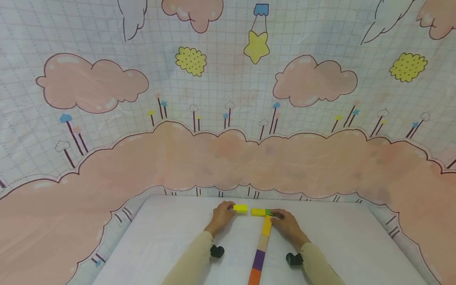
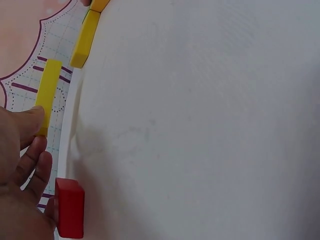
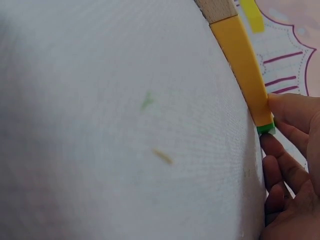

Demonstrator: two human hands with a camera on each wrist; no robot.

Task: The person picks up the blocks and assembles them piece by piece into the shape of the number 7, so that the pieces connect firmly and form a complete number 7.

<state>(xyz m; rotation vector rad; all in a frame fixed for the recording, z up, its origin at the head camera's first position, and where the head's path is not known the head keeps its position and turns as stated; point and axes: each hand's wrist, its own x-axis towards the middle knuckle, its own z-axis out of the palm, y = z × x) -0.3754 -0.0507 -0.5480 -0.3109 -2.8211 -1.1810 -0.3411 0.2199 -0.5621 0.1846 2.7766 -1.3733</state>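
My left hand [image 1: 222,215] pinches a yellow block [image 1: 240,208] by its near end, between thumb and fingers. In the left wrist view a red block [image 2: 70,207] stands by that hand's lower fingers; the head view hides it. A gap separates the pinched block from a second yellow block [image 1: 258,212], which lies end to end with a green block [image 1: 268,212]. The fingers of my right hand [image 1: 288,226] grip the green block, partly covering it. Just below sits an amber block [image 1: 267,225], touched by the right thumb in the right wrist view.
From the amber block a line runs toward me: a plain wood block [image 1: 263,241], a purple block [image 1: 259,259] and an orange block [image 1: 254,276]. All lie on a white tabletop [image 1: 171,225]. Behind hangs a cloud-patterned cloth [image 1: 228,158]. Each wrist wears a dark camera.
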